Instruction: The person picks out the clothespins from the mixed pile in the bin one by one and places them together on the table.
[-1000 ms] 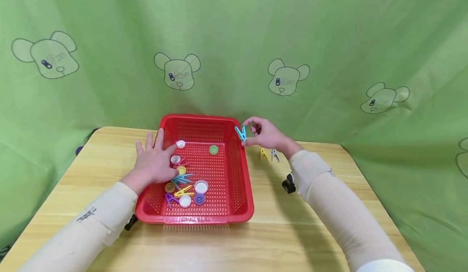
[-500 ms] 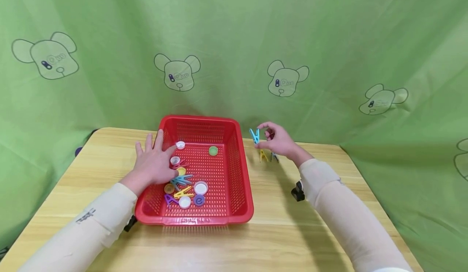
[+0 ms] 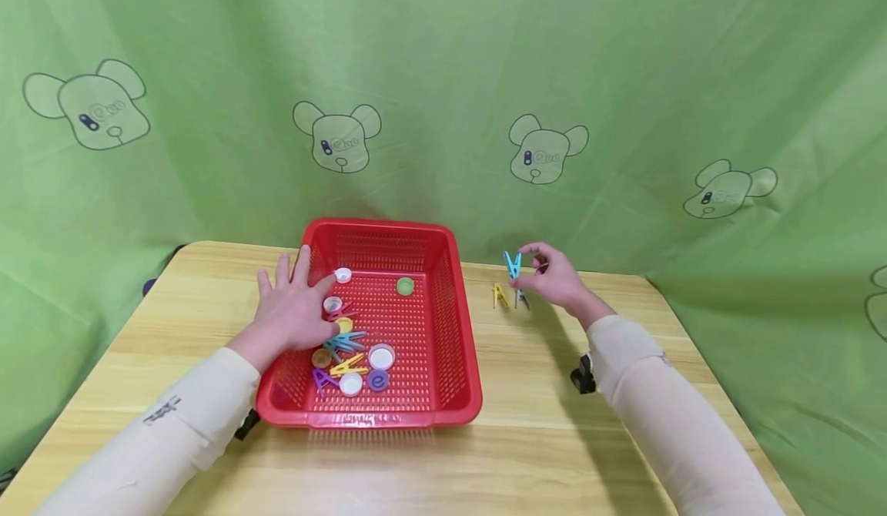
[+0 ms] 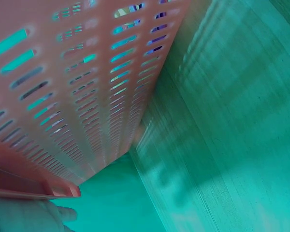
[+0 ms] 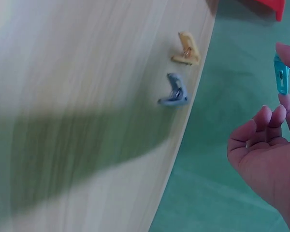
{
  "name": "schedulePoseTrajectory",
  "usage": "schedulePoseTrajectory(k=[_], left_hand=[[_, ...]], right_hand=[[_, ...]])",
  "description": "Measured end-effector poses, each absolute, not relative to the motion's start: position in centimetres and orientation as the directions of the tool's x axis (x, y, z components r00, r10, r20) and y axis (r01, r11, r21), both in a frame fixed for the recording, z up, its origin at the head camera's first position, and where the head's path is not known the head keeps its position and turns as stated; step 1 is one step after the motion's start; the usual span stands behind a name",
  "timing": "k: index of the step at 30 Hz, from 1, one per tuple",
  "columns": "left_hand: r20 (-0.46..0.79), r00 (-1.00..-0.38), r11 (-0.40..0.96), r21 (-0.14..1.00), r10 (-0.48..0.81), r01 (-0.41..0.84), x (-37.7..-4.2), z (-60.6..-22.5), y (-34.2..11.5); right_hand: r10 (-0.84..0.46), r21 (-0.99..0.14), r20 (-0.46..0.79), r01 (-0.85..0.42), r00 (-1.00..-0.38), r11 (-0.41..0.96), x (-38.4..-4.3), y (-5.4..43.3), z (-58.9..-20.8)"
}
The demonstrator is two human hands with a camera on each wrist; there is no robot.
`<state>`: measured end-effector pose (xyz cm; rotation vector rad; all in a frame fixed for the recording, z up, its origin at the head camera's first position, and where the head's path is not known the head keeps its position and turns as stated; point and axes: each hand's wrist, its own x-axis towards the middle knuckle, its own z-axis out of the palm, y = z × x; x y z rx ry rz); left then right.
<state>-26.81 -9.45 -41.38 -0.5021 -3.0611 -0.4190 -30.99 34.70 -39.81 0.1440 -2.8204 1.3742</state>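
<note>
My right hand (image 3: 557,279) pinches a light blue clothespin (image 3: 513,265) between thumb and forefinger, above the table to the right of the red basket (image 3: 370,420). The right wrist view shows that clothespin (image 5: 282,76) held at its ends, with the other fingers curled loosely. Just below, a yellow clothespin (image 3: 499,295) and a grey-blue clothespin (image 3: 523,299) stand on the table, the latter partly behind my fingers. With fingers spread, my left hand (image 3: 294,309) rests over the basket's left rim. In the basket are several bottle caps, like the green cap (image 3: 405,286), and several clothespins.
The basket's perforated side wall (image 4: 101,96) fills much of the left wrist view. Beneath everything is a wooden table (image 3: 540,439), its back edge close to a green curtain (image 3: 443,77) printed with bear faces.
My right hand has carried the light blue clothespin from the basket's right rim rightward, over the yellow clothespin to near the grey-blue one. The left hand and basket have stayed put.
</note>
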Motion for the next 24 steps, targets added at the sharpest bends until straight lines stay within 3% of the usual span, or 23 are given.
schedulePoseTrajectory(k=[24], left_hand=[[0.07,-0.948,0.913,0.255,0.309,0.317,-26.8,-41.6,-9.6]], right_hand=[[0.108,-0.718,-0.036,0.101,-0.994,0.689,-29.8,39.6,-43.4]])
